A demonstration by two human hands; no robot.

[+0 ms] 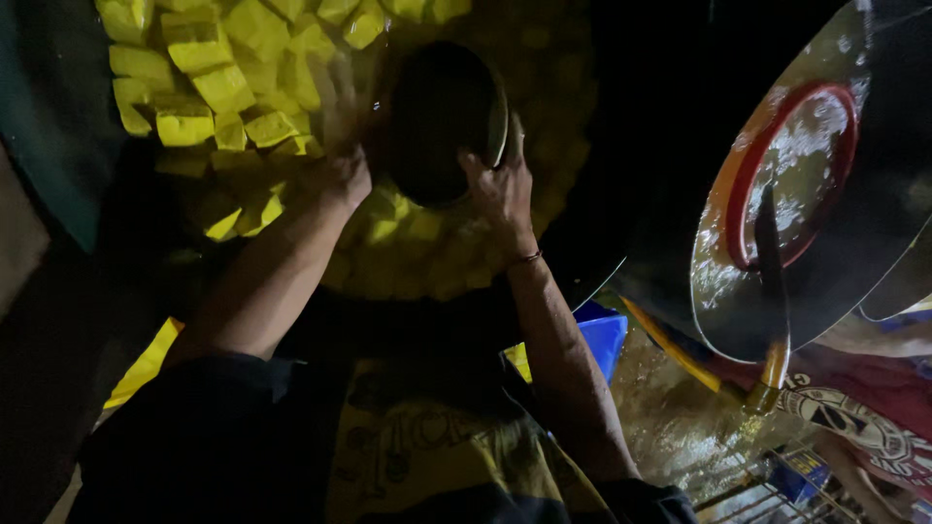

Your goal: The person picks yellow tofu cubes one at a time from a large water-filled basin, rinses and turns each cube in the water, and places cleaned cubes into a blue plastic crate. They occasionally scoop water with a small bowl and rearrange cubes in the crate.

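Note:
A round dark metal bowl [442, 121] sits among a heap of yellow cube-shaped pieces [218, 92] inside a big dark vessel. My right hand [500, 189] grips the bowl's near right rim. My left hand [342, 160] is on the bowl's left side, fingers among the yellow pieces; part of it is blurred. A thin band circles my right wrist. The lower part of the heap lies in shadow.
At the right a large shiny metal lid [796, 194] with a red ring stands tilted, a long-handled tool [772, 320] leaning on it. A blue tub [602, 335] is beside my right forearm. Wet floor and a metal rack [767, 485] lie at the lower right.

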